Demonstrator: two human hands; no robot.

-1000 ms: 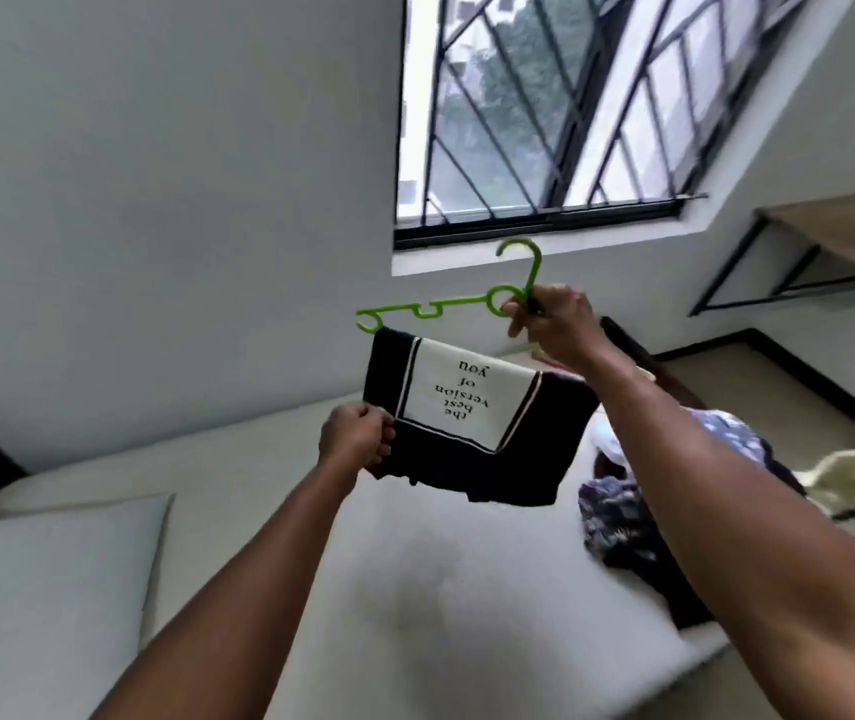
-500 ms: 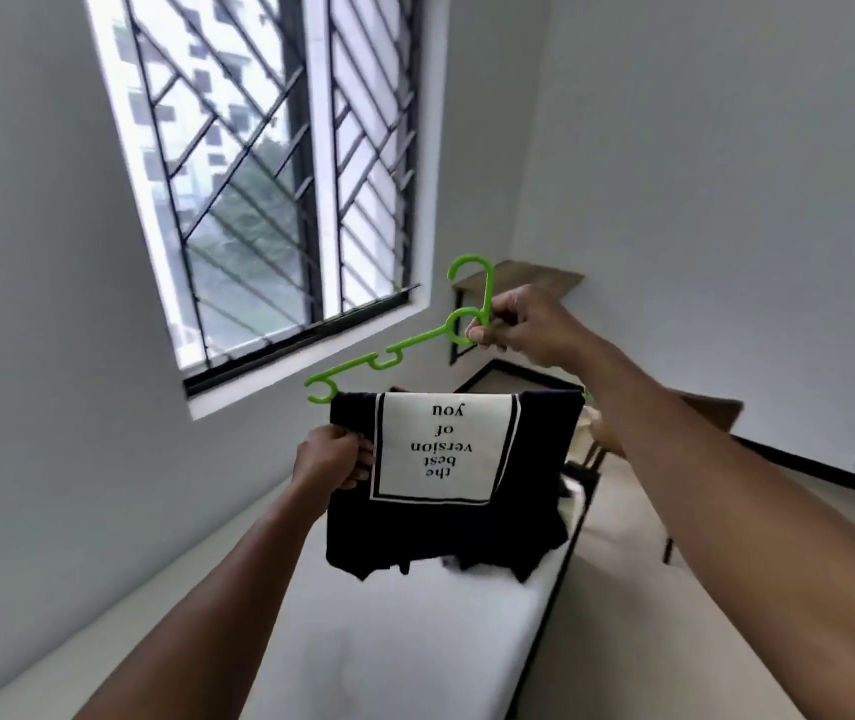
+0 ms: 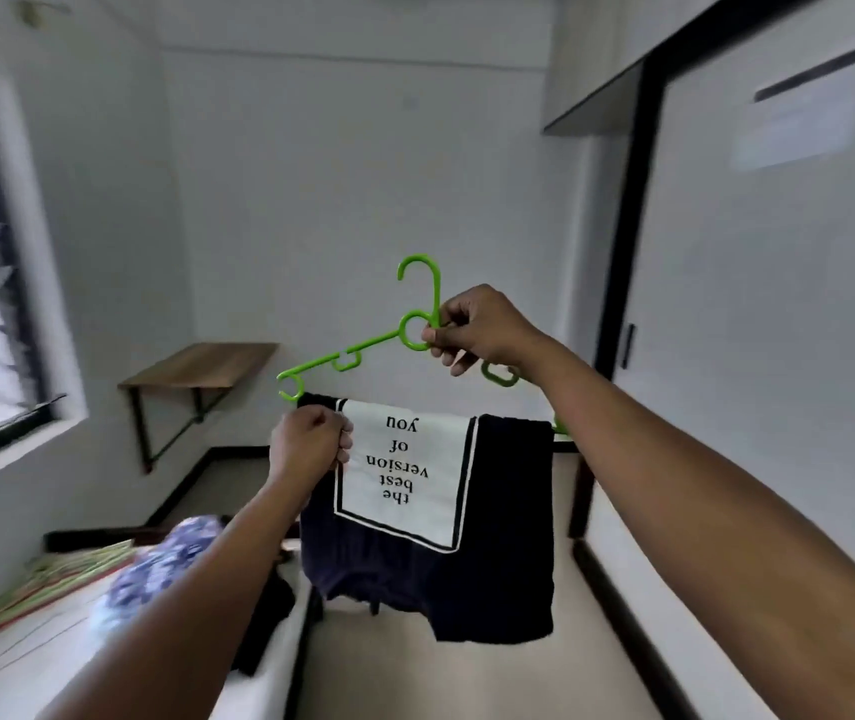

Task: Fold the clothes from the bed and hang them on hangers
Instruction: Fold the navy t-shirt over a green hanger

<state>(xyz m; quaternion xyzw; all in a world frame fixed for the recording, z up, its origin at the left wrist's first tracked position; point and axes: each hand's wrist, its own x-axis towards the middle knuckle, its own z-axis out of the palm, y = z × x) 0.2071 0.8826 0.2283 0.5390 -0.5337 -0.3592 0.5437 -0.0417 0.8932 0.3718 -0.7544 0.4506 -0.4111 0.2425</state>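
Hanging from green hanger (image 3: 378, 341) under right hand (image 3: 482, 330): folded black shirt (image 3: 511, 511)

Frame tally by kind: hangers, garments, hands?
Hangers: 1, the green hanger, pinched by the right hand.
Garments: 3: black shirt over the hanger bar, gripped by the left hand; floral garment and dark garment on the bed.
Hands: 2.
Total: 6. Blurred striped item on the bed not counted.
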